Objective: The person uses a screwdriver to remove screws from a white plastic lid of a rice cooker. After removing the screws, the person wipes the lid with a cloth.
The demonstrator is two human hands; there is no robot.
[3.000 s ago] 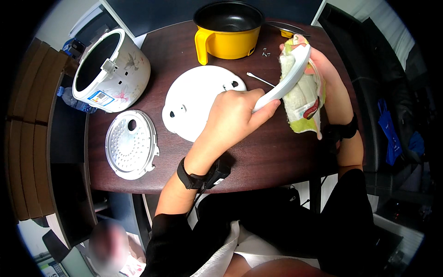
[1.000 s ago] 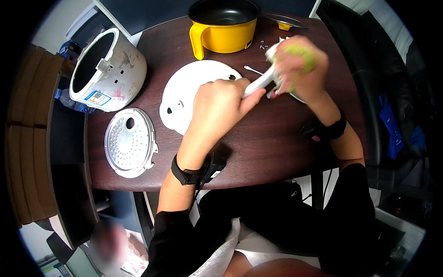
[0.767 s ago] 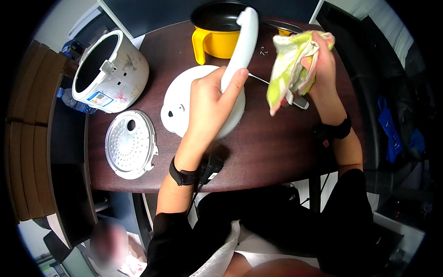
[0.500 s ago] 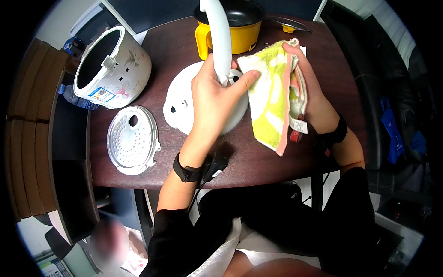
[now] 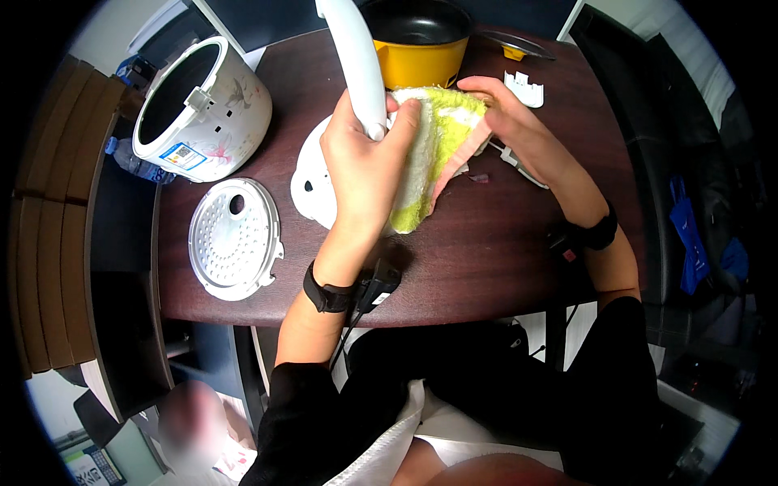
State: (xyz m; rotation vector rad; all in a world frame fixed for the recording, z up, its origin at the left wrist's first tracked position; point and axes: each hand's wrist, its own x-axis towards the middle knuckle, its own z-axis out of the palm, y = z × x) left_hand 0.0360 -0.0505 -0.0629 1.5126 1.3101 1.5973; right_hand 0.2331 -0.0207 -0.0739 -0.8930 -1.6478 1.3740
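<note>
My left hand (image 5: 361,162) is closed around the lower end of a white curved handle (image 5: 356,69), which points up and away from me. A yellow-green and white cloth with a pink edge (image 5: 454,134) lies against that end, under my left thumb. From the right, my right hand (image 5: 515,121) grips the cloth's upper right part; some of its fingers are hidden. Beneath my left hand a round white lid (image 5: 310,178) rests on the table, partly covered by hand and cloth. Nearby on the left lies a white perforated disc (image 5: 231,247) with one larger round hole.
A white rice cooker body (image 5: 243,121) lies tilted at the far left. Behind my hands stands a yellow pot (image 5: 421,65), with a glass lid (image 5: 523,46) to its right. Small white plastic pieces (image 5: 525,89) lie on the dark table (image 5: 486,259). A water bottle (image 5: 134,166) is at the left edge.
My right hand has brought the cloth left and against the handle's lower end. The handle leans further left. White plastic pieces on the right have come into sight.
</note>
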